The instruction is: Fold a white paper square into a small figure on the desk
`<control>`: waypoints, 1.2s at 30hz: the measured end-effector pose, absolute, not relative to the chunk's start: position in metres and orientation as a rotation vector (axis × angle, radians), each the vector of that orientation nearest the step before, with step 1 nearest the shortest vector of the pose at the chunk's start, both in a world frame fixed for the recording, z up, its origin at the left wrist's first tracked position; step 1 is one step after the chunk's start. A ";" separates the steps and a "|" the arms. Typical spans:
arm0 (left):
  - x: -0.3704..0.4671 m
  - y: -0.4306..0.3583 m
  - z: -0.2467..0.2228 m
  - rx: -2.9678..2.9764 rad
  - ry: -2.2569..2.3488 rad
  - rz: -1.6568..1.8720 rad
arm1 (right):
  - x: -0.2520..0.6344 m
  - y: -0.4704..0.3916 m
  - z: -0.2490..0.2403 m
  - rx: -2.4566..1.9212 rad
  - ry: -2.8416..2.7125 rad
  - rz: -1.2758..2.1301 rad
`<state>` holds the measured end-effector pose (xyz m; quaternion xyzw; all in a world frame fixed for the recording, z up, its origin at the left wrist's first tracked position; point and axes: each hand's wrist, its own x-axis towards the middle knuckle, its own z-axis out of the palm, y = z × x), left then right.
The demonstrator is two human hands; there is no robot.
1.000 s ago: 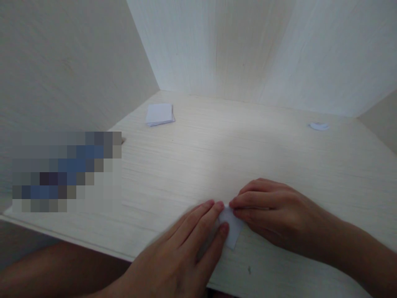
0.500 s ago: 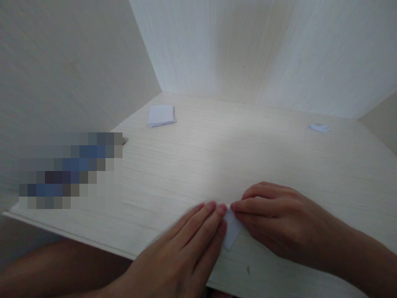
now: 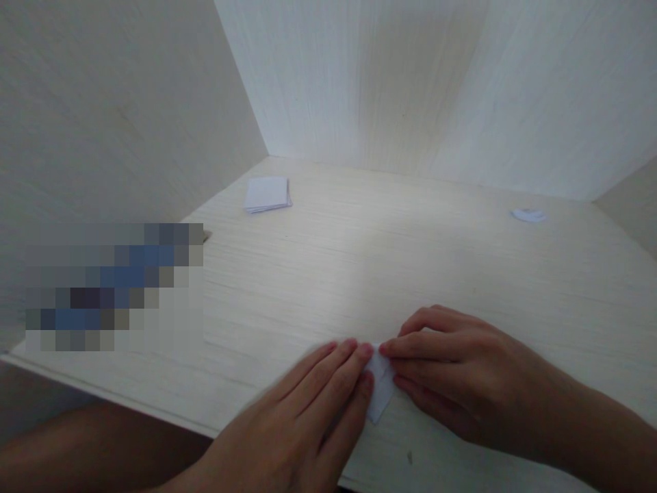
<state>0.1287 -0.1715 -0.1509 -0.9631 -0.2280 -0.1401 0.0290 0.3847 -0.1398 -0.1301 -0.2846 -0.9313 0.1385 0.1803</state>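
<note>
A small piece of folded white paper [image 3: 380,394] lies on the pale wooden tabletop near the front edge, one corner pointing toward me. My left hand [image 3: 313,404] rests palm down on its left part, fingers close together, holding it with thumb and index fingertip. From the other side, my right hand [image 3: 452,370] has its index fingertip and thumb closed on the paper's upper right edge. Both index fingertips nearly meet at the top of the sheet. A crease or flap edge shows between the hands; the rest of the paper is covered by fingers.
A small stack of white paper squares [image 3: 267,194] sits at the back left. Toward the back right lies a little white folded paper piece [image 3: 528,215]. A blurred-out blue and dark item [image 3: 123,274] is at the left edge. Pale panels [image 3: 328,82] enclose the tabletop.
My right thumb has shifted slightly on the paper, and a crease or flap edge now shows on it. My left hand keeps nearly the same place. The whole view has tilted a little.
</note>
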 end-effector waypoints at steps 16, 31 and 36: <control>0.126 -0.172 -0.154 -2.986 -0.747 -0.388 | 0.382 -0.139 -0.136 -0.734 -2.669 0.262; 0.133 -0.166 -0.141 -3.095 -0.838 -0.535 | 0.382 -0.138 -0.130 -0.737 -2.693 0.251; 0.141 -0.162 -0.133 -3.138 -0.989 -0.551 | 0.384 -0.138 -0.135 -0.746 -2.709 0.269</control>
